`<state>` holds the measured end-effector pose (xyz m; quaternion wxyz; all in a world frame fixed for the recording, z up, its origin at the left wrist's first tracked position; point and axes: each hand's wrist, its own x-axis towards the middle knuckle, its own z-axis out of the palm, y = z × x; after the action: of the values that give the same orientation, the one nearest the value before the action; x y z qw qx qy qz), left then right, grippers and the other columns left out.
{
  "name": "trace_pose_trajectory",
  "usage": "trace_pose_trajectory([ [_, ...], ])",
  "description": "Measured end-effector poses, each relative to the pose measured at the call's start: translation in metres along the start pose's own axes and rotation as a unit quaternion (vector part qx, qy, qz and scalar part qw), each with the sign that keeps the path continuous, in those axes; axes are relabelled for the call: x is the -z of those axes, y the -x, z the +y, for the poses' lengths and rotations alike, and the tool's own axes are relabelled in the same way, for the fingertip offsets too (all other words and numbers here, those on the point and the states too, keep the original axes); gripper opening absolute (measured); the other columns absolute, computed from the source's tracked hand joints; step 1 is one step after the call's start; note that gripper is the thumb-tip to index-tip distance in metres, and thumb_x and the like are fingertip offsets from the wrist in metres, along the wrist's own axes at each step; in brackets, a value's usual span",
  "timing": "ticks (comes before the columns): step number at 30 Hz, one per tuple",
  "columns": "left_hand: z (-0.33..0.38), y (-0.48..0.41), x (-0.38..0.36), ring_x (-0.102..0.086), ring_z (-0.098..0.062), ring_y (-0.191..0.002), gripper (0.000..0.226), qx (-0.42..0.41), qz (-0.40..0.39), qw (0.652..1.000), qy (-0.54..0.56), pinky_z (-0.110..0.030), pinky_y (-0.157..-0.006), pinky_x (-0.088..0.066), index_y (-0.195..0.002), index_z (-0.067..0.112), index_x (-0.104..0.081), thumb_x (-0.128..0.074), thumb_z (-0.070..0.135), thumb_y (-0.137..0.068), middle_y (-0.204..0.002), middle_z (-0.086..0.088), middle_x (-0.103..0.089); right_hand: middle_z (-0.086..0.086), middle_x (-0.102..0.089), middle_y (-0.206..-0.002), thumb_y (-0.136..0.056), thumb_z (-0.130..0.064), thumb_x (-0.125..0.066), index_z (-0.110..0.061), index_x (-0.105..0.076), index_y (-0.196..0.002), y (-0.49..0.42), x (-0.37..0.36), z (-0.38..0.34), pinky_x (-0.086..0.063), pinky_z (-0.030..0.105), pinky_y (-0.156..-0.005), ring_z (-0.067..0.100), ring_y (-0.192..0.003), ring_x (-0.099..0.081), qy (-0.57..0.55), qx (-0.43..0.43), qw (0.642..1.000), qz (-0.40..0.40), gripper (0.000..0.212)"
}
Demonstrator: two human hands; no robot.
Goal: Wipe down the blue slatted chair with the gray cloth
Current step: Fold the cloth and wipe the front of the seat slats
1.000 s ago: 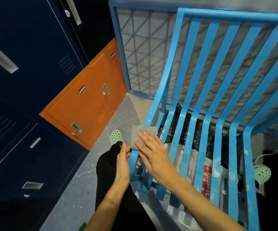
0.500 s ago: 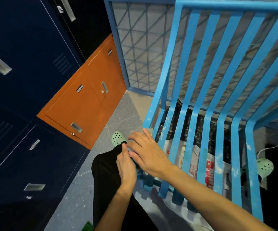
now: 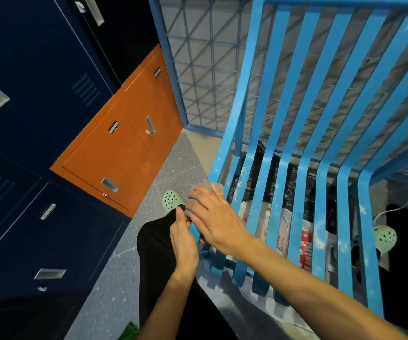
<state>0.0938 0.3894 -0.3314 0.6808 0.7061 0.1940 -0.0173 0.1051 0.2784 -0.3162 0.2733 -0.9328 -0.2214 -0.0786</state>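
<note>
Right hand [image 3: 219, 219] lies flat on the cloth [image 3: 209, 187], fingers [image 3: 198, 192] straight and spread, pressing it to the outermost slat of the chair [image 3: 367, 241]. Cloth shows just beyond the fingertips and beside the thumb side; the rest is covered.

Left hand [image 3: 185, 241] touches the same slat below the right thumb. Its fingers are hidden, so whether it pinches cloth or slat cannot be told.

Risks, as judged:
- the cloth is bunched at the slat's outer edge; a sideways stroke could push it off toward the shoe [image 3: 172, 200];
- open gaps lie on the little-finger side of the slat; a fingertip or a cloth corner could drop in and snag;
- the two hands are crowded, so the left may block a stroke drawn back toward the wrist.

Room: the slat runs free ahead of the fingertips, up into the backrest; bare floor lies off its outer edge; bags [image 3: 281, 224] lie under the seat, beneath the gaps; slat ends curl down near the wrist.
</note>
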Motion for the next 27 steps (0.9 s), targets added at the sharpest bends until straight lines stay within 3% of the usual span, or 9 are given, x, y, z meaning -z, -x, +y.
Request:
trace_pose_trajectory([
  [1,0.0,0.0,0.001,-0.066,-0.01,-0.063,0.053,0.008,-0.007,1.0,0.019,-0.019,-0.056,-0.05,-0.082,0.01,-0.068,-0.03,0.037,-0.106,-0.067,-0.001,-0.07,0.002,-0.051,-0.134,-0.104,-0.028,-0.039,-0.015,-0.059,-0.122,0.004,0.0,0.001,-0.01,0.043,-0.122,0.019,-0.141,-0.032,0.003,0.018,1.0,-0.009,0.03],
  [4,0.0,-0.001,0.003,-0.053,-0.019,-0.043,0.063,0.017,-0.036,0.998,0.043,-0.026,-0.046,-0.044,-0.064,0.008,-0.061,-0.027,0.04,-0.106,-0.049,-0.008,-0.057,0.004,-0.049,-0.138,-0.104,-0.031,-0.038,-0.015,-0.057,-0.128,0.001,0.006,0.019,-0.011,0.042,-0.122,0.02,-0.141,-0.032,0.024,0.063,0.997,-0.045,0.034],
  [9,-0.002,-0.005,0.006,-0.044,-0.02,-0.038,0.065,0.039,-0.059,0.995,0.073,-0.027,-0.044,-0.039,-0.082,0.001,-0.063,-0.022,0.046,-0.105,-0.045,-0.012,-0.05,0.002,-0.055,-0.124,-0.103,-0.031,-0.034,-0.015,-0.06,-0.117,-0.02,0.013,0.034,-0.02,0.047,-0.118,0.021,-0.133,-0.042,0.019,0.015,1.0,-0.015,0.034],
  [12,-0.005,-0.007,0.007,-0.046,-0.02,-0.039,0.065,0.046,-0.06,0.995,0.07,-0.028,-0.045,-0.04,-0.084,0.002,-0.063,-0.022,0.047,-0.105,-0.048,-0.011,-0.052,0.002,-0.054,-0.125,-0.104,-0.029,-0.035,-0.015,-0.06,-0.116,-0.017,0.006,0.024,-0.015,0.046,-0.12,0.021,-0.136,-0.039,0.015,-0.021,1.0,0.009,0.031],
  [14,-0.006,-0.008,0.007,-0.053,-0.019,-0.045,0.061,0.062,-0.063,0.992,0.087,-0.03,-0.049,-0.042,-0.082,0.007,-0.064,-0.024,0.046,-0.105,-0.054,-0.009,-0.058,0.003,-0.052,-0.131,-0.104,-0.028,-0.038,-0.015,-0.06,-0.119,-0.008,0.002,0.01,-0.013,0.047,-0.121,0.02,-0.14,-0.033,0.01,-0.025,1.0,0.011,0.029],
  [18,-0.004,-0.01,0.009,-0.071,-0.009,-0.079,0.05,0.075,-0.056,0.988,0.119,-0.025,-0.073,-0.05,-0.09,0.014,-0.069,-0.028,0.04,-0.106,-0.08,0.0,-0.075,0.006,-0.046,-0.142,-0.104,-0.029,-0.039,-0.014,-0.056,-0.128,0.011,-0.003,-0.002,-0.009,0.046,-0.122,0.022,-0.145,-0.027,0.001,0.029,0.999,-0.019,0.034],
  [22,-0.001,-0.009,0.008,-0.072,-0.01,-0.072,0.052,0.125,-0.063,0.982,0.131,-0.02,-0.058,-0.054,-0.097,0.01,-0.067,-0.027,0.042,-0.106,-0.079,-0.004,-0.074,0.005,-0.045,-0.146,-0.104,-0.03,-0.04,-0.015,-0.053,-0.135,0.006,0.007,0.025,-0.011,0.043,-0.122,0.02,-0.144,-0.028,0.027,0.087,0.994,-0.058,0.037],
  [27,0.0,-0.011,0.009,-0.063,-0.009,-0.06,0.051,0.09,-0.053,0.994,0.02,-0.019,-0.055,-0.049,-0.09,0.006,-0.067,-0.03,0.038,-0.106,-0.067,-0.001,-0.069,0.004,-0.047,-0.142,-0.104,-0.029,-0.037,-0.015,-0.054,-0.13,-0.01,0.015,0.039,-0.016,0.047,-0.12,0.02,-0.143,-0.031,0.021,0.041,0.998,-0.031,0.034],
])
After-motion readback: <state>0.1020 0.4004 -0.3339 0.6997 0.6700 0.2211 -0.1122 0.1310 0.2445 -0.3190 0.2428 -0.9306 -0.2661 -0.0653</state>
